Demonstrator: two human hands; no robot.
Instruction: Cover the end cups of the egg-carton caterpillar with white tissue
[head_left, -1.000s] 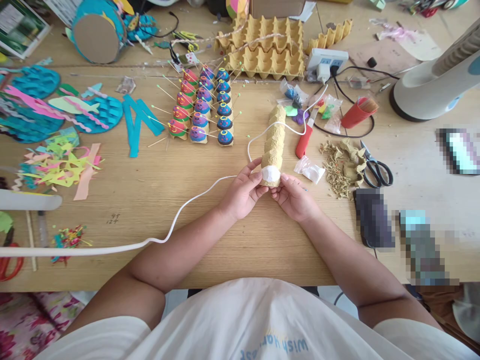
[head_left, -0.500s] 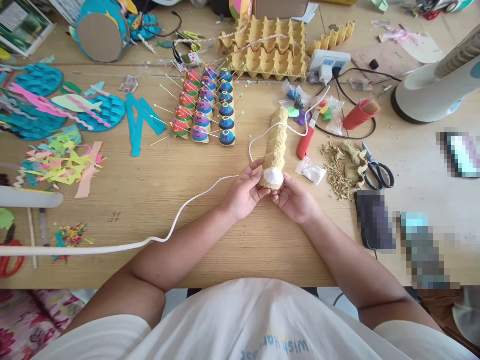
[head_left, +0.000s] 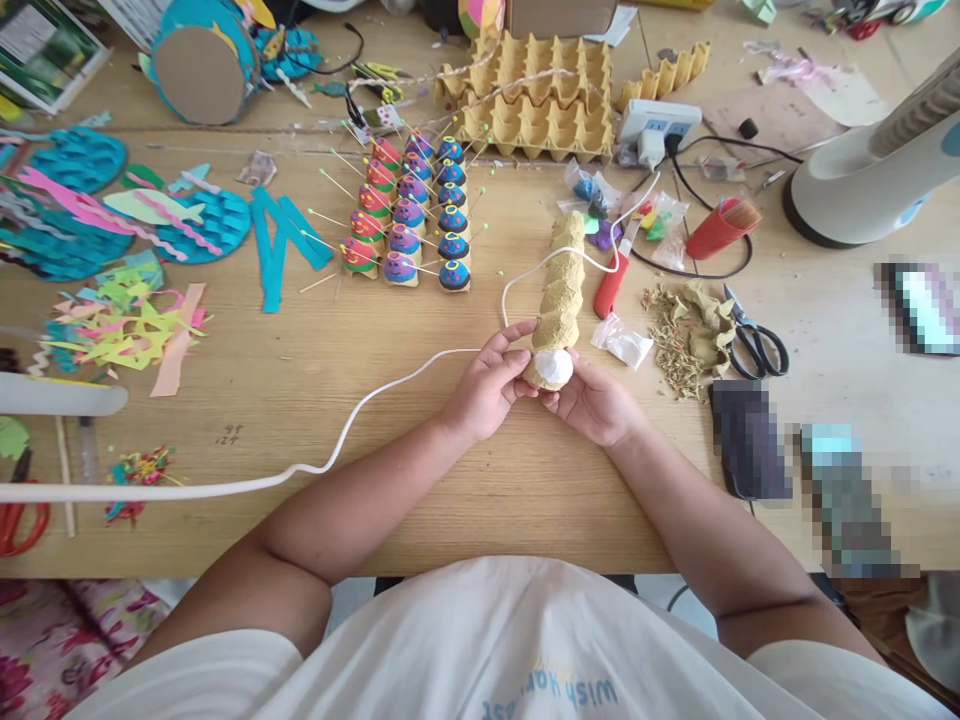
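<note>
A bumpy yellowish egg-carton strip (head_left: 561, 290) points away from me, its near bump covered with white clay (head_left: 553, 367). My left hand (head_left: 487, 388) grips the near end from the left, thumb beside the white clay. From the right, my right hand (head_left: 596, 400) holds the same end, its fingertips partly hidden beneath it. A white cable (head_left: 525, 268) passes across the strip. To the right lie a small bag of white clay (head_left: 622, 342) and a red-handled knife (head_left: 613, 285).
Painted carton strips with pins (head_left: 405, 212) stand beyond my left hand. Egg trays (head_left: 536, 100) are at the back. Scissors (head_left: 757, 340), carton scraps (head_left: 690, 335) and a lamp base (head_left: 840, 205) lie right; paper cutouts (head_left: 127, 320) lie left.
The strip's far end has swung right, and its white-covered near bump has shifted slightly right and toward me. Both hands keep their hold. The cable on the left has moved slightly.
</note>
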